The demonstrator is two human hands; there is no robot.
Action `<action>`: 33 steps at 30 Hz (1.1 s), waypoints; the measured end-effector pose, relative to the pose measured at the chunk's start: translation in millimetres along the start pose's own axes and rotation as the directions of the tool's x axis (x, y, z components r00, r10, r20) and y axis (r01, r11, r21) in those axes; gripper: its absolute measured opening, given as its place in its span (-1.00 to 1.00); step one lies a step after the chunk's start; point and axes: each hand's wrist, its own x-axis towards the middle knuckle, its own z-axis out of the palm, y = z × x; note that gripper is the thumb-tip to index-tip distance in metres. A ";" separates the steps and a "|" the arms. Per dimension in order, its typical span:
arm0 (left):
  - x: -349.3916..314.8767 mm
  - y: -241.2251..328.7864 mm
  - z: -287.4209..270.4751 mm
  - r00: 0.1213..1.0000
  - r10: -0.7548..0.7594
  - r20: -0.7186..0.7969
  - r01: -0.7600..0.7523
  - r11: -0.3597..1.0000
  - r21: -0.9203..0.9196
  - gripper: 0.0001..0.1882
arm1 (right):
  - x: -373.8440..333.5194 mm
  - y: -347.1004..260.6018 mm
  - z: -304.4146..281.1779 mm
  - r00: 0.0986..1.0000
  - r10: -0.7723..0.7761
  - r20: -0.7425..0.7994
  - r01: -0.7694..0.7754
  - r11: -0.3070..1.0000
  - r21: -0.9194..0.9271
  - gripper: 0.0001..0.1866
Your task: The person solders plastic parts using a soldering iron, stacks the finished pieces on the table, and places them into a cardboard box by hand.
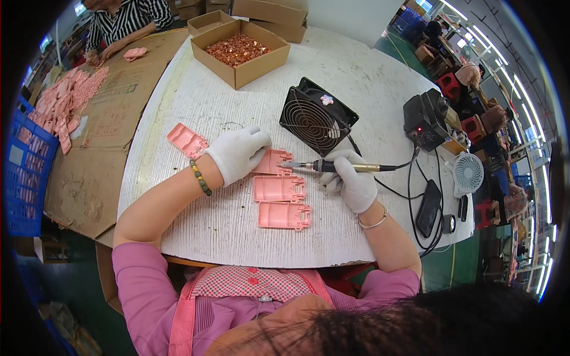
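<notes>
My left hand (238,155), in a white glove, is closed on the left end of a pink plastic case part (274,161) that lies on the table. In my right hand (350,179), also gloved, is a soldering iron (368,168) held like a pen. Its tip points left and meets the right edge of that part, where small tabs stick out. Two like pink case parts, an upper one (276,188) and a lower one (282,215), lie in a column just nearer to me. Another pink case part (187,140) rests tilted to the left of my left hand.
A black fan (317,115) stands beyond my hands. Behind it is a cardboard box (255,74) of small copper-coloured pieces. At right are a black control box (424,118) with cables, a phone (428,207) and a white fan (468,173). A co-worker (127,26) sits far left near pink parts.
</notes>
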 end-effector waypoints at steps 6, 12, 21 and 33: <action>-0.8 0.4 0.1 1.000 0.001 -0.003 -0.001 1.000 0.004 -0.90 | -1.0 -0.7 1.7 1.000 0.001 -0.010 -0.001 1.000 -0.020 -0.76; -0.1 0.3 0.1 1.000 0.002 -0.007 -0.002 1.000 0.000 -0.90 | 3.9 4.7 -4.5 1.000 -0.024 -0.002 0.024 0.999 0.047 -0.76; -0.9 -0.5 0.2 1.000 -0.002 -0.005 0.002 1.000 -0.004 -0.90 | 4.1 7.1 -5.1 0.999 -0.039 -0.004 0.039 0.992 0.123 -0.76; -1.7 -1.1 -0.2 0.998 0.029 -0.049 -0.032 0.998 -0.055 -0.92 | 3.9 3.2 -2.8 0.999 -0.020 -0.036 0.022 0.999 0.044 -0.74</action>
